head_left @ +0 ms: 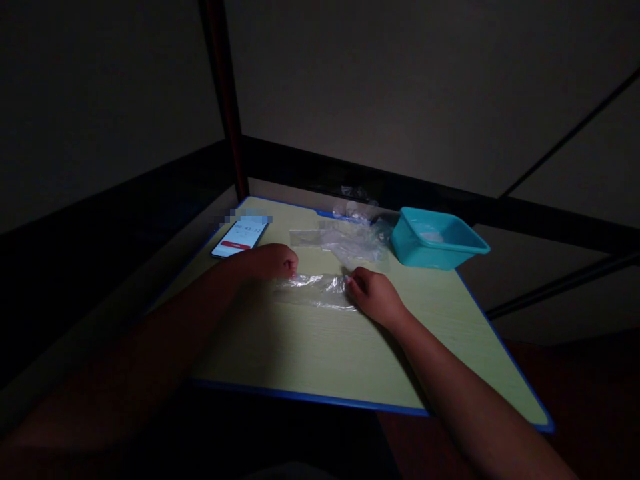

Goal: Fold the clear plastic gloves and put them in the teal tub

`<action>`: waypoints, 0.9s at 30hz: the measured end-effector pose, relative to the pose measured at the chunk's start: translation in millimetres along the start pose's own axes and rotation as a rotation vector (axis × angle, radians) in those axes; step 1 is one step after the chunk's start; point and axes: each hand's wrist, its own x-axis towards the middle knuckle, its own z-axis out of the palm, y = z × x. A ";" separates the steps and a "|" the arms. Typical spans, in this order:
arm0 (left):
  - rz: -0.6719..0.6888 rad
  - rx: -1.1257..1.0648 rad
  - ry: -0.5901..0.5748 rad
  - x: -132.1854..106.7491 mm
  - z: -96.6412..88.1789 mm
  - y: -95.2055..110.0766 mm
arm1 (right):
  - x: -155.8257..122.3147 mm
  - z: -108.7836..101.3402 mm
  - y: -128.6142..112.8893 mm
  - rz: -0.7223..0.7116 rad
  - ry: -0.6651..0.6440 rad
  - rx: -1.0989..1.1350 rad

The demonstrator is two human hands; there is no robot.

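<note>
A clear plastic bag point(320, 291) lies stretched flat across the middle of the table, its crinkled film catching the light. My left hand point(276, 261) is closed at the bag's upper left corner, fingers curled in a pinch. At the right end, my right hand point(374, 293) pinches the film between thumb and fingers. Just beyond my hands, more clear plastic bags point(353, 241) lie in a loose, crumpled heap. Individual bags in that heap are hard to tell apart.
A turquoise plastic basin point(434, 257) stands at the table's far right, with something pale inside. A phone point(239, 239) with a lit screen lies at the far left. The blue-edged table point(340, 360) meets dark walls at its back and left.
</note>
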 end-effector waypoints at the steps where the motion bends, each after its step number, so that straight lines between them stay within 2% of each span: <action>1: 0.001 0.000 0.004 -0.4 -0.4 0.1 | 0.0 -0.3 0.0 0.008 0.007 -0.008; 8: -0.021 0.014 0.041 0.7 0.4 -3.0 | 3.3 1.6 2.8 0.074 0.033 -0.042; 13: -0.059 0.054 0.051 -0.4 -1.4 2.3 | 5.3 3.4 3.6 0.107 0.019 -0.029; 27: -0.176 0.154 0.063 -4.2 0.0 9.9 | 4.2 7.7 7.0 0.000 0.025 0.031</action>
